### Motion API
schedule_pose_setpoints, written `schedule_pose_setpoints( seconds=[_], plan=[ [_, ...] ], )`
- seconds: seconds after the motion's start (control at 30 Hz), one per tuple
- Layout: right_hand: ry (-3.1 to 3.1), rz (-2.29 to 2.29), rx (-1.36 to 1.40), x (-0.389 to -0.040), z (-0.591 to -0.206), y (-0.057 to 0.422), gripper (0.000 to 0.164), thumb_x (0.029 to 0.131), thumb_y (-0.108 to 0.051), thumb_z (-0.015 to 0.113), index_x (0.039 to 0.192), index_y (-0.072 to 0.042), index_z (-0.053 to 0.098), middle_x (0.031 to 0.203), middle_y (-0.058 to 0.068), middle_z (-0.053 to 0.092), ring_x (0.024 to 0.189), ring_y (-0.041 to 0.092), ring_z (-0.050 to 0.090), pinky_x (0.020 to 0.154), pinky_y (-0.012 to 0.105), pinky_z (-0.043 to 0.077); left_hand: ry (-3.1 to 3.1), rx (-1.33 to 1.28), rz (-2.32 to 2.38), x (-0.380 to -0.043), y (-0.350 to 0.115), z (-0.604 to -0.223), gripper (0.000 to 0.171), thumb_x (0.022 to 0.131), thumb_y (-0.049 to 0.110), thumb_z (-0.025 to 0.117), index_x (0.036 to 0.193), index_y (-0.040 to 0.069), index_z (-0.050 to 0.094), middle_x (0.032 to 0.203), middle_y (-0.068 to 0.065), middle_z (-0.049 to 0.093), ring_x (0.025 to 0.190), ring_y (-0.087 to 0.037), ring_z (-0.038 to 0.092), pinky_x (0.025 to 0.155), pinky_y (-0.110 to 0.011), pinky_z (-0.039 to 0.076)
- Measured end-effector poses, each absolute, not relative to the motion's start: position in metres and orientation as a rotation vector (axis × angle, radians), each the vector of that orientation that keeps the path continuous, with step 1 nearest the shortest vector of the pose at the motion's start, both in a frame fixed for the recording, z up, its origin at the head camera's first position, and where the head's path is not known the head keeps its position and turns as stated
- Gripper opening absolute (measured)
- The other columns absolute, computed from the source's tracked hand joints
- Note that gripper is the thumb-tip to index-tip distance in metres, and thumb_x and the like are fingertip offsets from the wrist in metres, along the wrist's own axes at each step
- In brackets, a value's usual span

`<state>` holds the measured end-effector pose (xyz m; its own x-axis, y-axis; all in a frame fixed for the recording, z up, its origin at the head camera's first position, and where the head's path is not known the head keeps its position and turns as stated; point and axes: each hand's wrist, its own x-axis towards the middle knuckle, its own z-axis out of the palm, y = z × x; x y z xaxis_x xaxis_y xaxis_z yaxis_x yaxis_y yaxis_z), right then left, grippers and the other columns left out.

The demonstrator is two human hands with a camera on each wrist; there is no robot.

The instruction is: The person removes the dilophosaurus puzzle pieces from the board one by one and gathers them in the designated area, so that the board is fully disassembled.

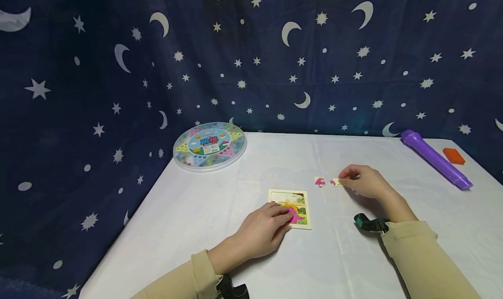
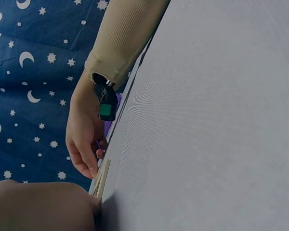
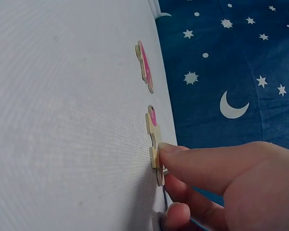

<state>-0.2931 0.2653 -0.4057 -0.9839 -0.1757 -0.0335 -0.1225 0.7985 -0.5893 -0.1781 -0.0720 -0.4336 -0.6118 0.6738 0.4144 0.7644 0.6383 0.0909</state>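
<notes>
A shallow, pale-framed jigsaw puzzle [image 1: 309,211] lies flat on the table, showing a pink dinosaur and greenery. My left hand [image 1: 262,230] rests over its lower left part, fingers on the picture, hiding that area. To the right, my right hand [image 1: 367,183] pinches a cream puzzle piece [image 3: 156,158] between thumb and finger at the tabletop. A bit of pink shows at that piece's far end; whether it is one piece or two touching, I cannot tell. Left of it lies a loose pink puzzle piece [image 1: 320,182], apart from the hand.
At the back left sits a round, clear-lidded game box [image 1: 210,147]. A purple tube [image 1: 436,159] lies at the right, beside an orange block [image 1: 453,156]. White cloth [image 1: 177,229] covers the table, and a starry blue curtain [image 1: 251,72] hangs behind it.
</notes>
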Motion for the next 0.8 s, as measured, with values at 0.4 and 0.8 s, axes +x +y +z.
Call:
schedule_pose_setpoints(
  seconds=[0.4,0.8],
  plan=[
    [2.846,-0.955,-0.222,-0.291,-0.398,0.258,0.025,0.098,-0.028,0.068,0.112,-0.007,0.068,0.113,0.019,0.064,0.081,0.026,0.056,0.064,0.034,0.048,-2.556,-1.142,-0.405,-0.176,-0.072,-0.433,0.033,0.101,0.026,0.066,0.129,0.011,0.073,0.13,-0.001,0.068,0.124,-0.013,0.06,0.109,-0.028,0.043],
    [2.852,-0.945,-0.336,-0.287,-0.392,0.243,0.021,0.099,-0.027,0.067,0.111,-0.009,0.07,0.107,0.009,0.067,0.081,0.025,0.054,0.064,0.035,0.047,-2.565,-1.135,-0.43,-0.175,-0.072,-0.432,0.033,0.099,0.026,0.067,0.128,0.011,0.073,0.129,-0.001,0.068,0.123,-0.014,0.061,0.105,-0.027,0.046]
  ],
)
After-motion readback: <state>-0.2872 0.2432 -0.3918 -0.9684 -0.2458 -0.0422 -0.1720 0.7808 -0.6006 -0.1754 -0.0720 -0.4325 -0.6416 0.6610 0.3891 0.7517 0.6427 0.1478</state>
